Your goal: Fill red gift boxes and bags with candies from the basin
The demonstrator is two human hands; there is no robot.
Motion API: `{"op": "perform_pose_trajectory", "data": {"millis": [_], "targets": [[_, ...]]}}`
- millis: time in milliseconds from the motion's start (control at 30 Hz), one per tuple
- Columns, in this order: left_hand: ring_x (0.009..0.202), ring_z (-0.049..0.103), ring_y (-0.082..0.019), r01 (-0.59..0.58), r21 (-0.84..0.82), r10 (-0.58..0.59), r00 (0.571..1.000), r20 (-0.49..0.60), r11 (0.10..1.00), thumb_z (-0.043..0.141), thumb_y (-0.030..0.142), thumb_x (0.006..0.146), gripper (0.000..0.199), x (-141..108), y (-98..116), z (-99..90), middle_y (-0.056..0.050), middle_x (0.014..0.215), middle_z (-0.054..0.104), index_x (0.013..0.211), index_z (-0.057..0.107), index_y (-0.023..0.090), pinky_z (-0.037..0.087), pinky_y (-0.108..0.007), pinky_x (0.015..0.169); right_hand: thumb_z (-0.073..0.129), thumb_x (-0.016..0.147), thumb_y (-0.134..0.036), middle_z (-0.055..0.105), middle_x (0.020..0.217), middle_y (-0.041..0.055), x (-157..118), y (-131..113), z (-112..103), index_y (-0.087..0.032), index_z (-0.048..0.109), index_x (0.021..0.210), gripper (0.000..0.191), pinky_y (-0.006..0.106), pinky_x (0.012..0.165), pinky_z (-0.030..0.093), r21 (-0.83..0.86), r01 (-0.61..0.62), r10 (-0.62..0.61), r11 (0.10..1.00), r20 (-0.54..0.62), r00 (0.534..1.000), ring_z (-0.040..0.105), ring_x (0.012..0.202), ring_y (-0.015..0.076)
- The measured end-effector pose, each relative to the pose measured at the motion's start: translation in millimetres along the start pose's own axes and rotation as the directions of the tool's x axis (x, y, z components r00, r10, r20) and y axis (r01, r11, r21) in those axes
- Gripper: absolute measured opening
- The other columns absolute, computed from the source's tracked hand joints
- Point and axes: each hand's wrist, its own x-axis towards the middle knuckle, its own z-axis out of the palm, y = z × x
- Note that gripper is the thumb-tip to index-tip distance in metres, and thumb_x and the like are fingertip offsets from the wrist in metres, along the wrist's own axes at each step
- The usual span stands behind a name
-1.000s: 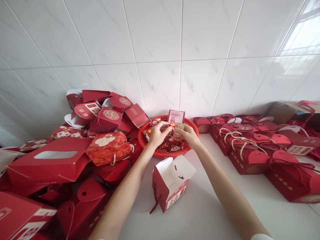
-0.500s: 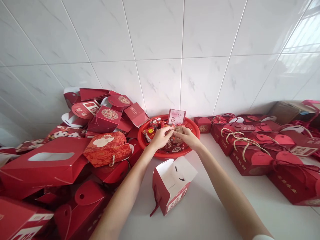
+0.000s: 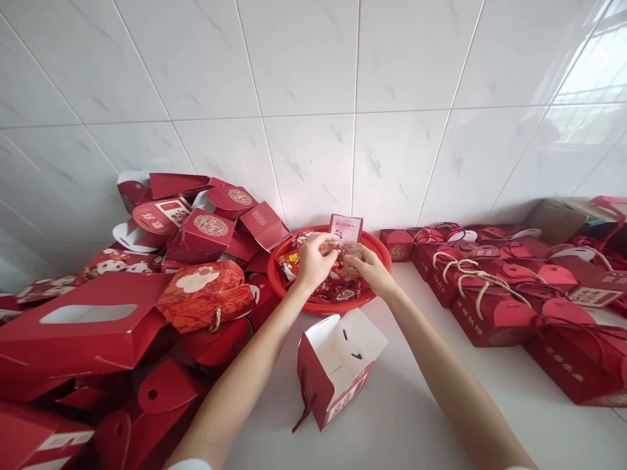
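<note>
Both my hands are over a red plastic basket (image 3: 382, 256) filled with wrapped candies (image 3: 337, 289). My left hand (image 3: 316, 262) is closed, its thumb and fingers pinched together; what they hold is too small to make out. Beside it my right hand (image 3: 371, 266) has its fingers bent inward over the candies, with a brownish wrapped piece by the fingertips. A pink card (image 3: 345, 228) stands upright in the basket behind my fingers. In front of the basket sits an opened red gift box (image 3: 333, 385), its white inside showing and a dark red cord hanging at its left.
A heap of red gift boxes (image 3: 112, 307), some with window cut-outs, lies on the left. Rows of closed boxes (image 3: 494, 313) with cord handles stand on the right. A white tiled wall (image 3: 308, 150) rises behind the light tabletop (image 3: 392, 405).
My left hand has lifted slightly and its fingers have curled more. My right hand has shifted a little to the right. The gift box stays where it was.
</note>
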Motion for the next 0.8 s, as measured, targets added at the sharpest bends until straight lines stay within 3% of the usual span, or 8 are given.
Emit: {"op": "perform_pose_trajectory", "data": {"millis": [100,200,333,367,433,533,633,800], "targets": [[0.092,0.071,-0.019,0.046,-0.034,-0.042,0.991,0.125,0.998,0.063,0.003,0.070,0.023,0,9,17.4,-0.007,0.100,0.071,0.088,0.070,0.016,0.060,-0.031,0.083,0.075,0.071,-0.030,0.063,0.067,-0.0055,0,2,-2,-0.021,0.058,0.103,0.037,0.026,0.055,0.056,0.006,0.089,-0.089,0.996,0.046,0.995,0.064,0.060,0.0145],[0.094,0.071,-0.020,0.194,-0.132,-0.161,0.960,0.228,0.972,0.065,0.008,0.074,0.016,5,16,26.4,-0.007,0.095,0.073,0.087,0.070,0.015,0.058,-0.035,0.090,0.082,0.064,-0.032,0.055,0.054,-0.0097,0,3,-4,-0.021,0.059,0.104,0.048,0.024,0.047,0.048,-0.030,0.164,-0.162,0.986,0.072,0.984,0.053,0.047,0.0114],[0.091,0.071,-0.020,0.359,-0.202,-0.278,0.898,0.341,0.911,0.063,0.018,0.081,0.014,16,17,10.5,-0.007,0.096,0.074,0.093,0.069,0.015,0.059,-0.037,0.086,0.080,0.065,-0.040,0.057,0.056,-0.0071,1,5,-4,-0.020,0.060,0.096,0.041,0.023,0.043,0.042,0.003,0.185,-0.185,0.983,0.008,0.983,0.051,0.045,0.0106],[0.091,0.071,-0.020,0.351,-0.129,-0.293,0.896,0.333,0.928,0.061,0.020,0.083,0.015,18,16,3.2,-0.007,0.098,0.075,0.094,0.069,0.015,0.059,-0.036,0.084,0.079,0.065,-0.040,0.059,0.059,-0.0060,2,5,-4,-0.021,0.061,0.094,0.039,0.023,0.044,0.042,0.020,0.178,-0.178,0.984,-0.014,0.984,0.054,0.047,0.0115],[0.095,0.071,-0.022,0.264,0.195,-0.313,0.903,0.294,0.945,0.059,0.021,0.086,0.014,20,13,-10.7,-0.008,0.101,0.075,0.093,0.070,0.016,0.057,-0.034,0.085,0.079,0.062,-0.037,0.061,0.064,-0.0041,2,5,-4,-0.021,0.061,0.091,0.037,0.024,0.046,0.045,0.058,0.160,-0.157,0.985,-0.054,0.986,0.061,0.055,0.0145],[0.106,0.069,-0.031,0.094,0.687,-0.395,0.870,0.295,0.720,0.062,0.026,0.088,0.016,18,7,-22.3,-0.013,0.107,0.075,0.095,0.072,0.016,0.053,-0.038,0.090,0.079,0.060,-0.036,0.063,0.066,-0.0023,2,4,-4,-0.022,0.062,0.092,0.039,0.024,0.046,0.046,0.087,0.144,-0.138,0.986,-0.072,0.988,0.066,0.061,0.0183],[0.113,0.066,-0.035,0.015,0.818,-0.476,0.819,0.320,0.576,0.065,0.035,0.089,0.029,14,4,-21.2,-0.016,0.115,0.074,0.109,0.068,0.016,0.051,-0.039,0.088,0.079,0.059,-0.034,0.063,0.071,-0.0025,1,3,-4,-0.023,0.062,0.101,0.046,0.024,0.045,0.046,0.095,0.134,-0.128,0.986,-0.061,0.990,0.066,0.062,0.0183],[0.105,0.069,-0.027,-0.012,0.846,-0.510,0.793,0.332,0.533,0.069,0.026,0.086,0.026,11,2,-14.7,-0.011,0.113,0.075,0.111,0.067,0.019,0.049,-0.030,0.081,0.081,0.056,-0.030,0.065,0.080,-0.0030,-1,1,-3,-0.024,0.058,0.113,0.061,0.027,0.051,0.051,0.145,0.124,-0.113,0.982,-0.087,0.990,0.068,0.064,0.0178]]}}
